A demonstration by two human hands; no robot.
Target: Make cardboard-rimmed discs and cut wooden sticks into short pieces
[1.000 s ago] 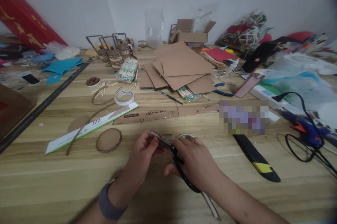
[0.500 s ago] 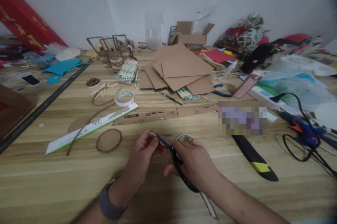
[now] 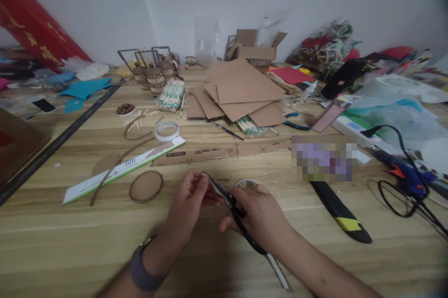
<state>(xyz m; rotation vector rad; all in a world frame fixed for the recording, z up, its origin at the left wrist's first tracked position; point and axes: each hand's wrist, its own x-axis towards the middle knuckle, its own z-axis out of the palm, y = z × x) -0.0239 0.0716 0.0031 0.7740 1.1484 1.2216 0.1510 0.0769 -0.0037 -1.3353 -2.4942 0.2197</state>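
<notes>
- Our left hand (image 3: 187, 207) pinches thumb and fingers together on the far end of a narrow, white-faced, brown-edged strip (image 3: 278, 273); the strip appears to run along the blades, its near end poking out at 5 o'clock from our right hand (image 3: 261, 214).
- That right hand is clamped around a pair of black-handled scissors (image 3: 245, 231), blades aimed at 10 o'clock; we cannot tell how far the blades stand apart.
- Compared with half a second ago, a little more white face seems to show beside the blade, so we judge the lengthwise trimming is underway, unfinished.
- A white tape roll (image 3: 245, 180) sits just beyond our right hand, at 11 o'clock.
- A round brown cardboard disc with a ridged rim (image 3: 146, 187) lies at 10 o'clock from our left hand, unmoved.
</notes>
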